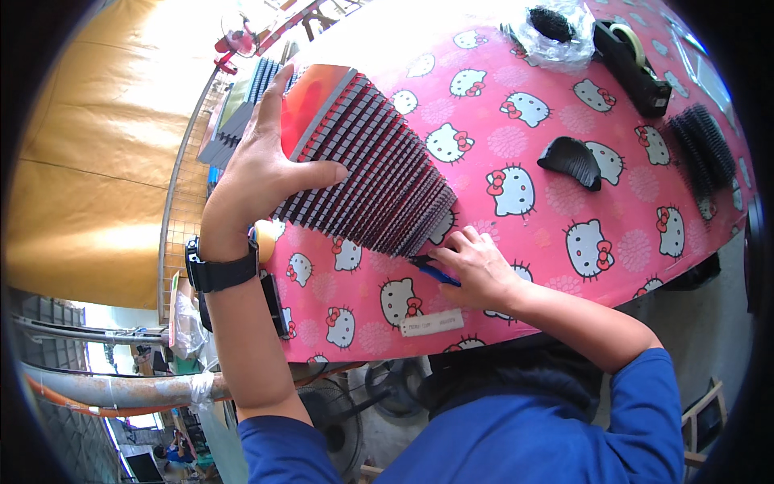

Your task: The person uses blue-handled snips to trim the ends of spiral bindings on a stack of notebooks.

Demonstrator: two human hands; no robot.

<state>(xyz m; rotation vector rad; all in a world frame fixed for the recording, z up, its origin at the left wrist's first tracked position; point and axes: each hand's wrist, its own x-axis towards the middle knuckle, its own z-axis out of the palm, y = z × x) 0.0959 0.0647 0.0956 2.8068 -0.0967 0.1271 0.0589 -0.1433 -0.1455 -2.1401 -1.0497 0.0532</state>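
A tall stack of punched sheets or booklets (371, 161) lies on the pink cloth. Grey and dark red rows of teeth run across its long face, and its far end is shiny orange-red. My left hand (262, 157) clasps the far left end, thumb over the toothed face and fingers along the outer side. Beside the near right corner of the stack, my right hand (476, 262) is closed round a small tool with a blue handle (439, 273). The tool's dark tip meets the stack's lower edge; its exact kind is partly hidden by my fingers.
A curved black piece (571, 161) lies right of the stack. Farther off are a black tape dispenser (637, 73), bristly black coils (701, 149) and a clear plastic bag (564, 44). A paper slip (433, 323) rests near the table edge; another grey stack (234, 121) stands behind my left hand.
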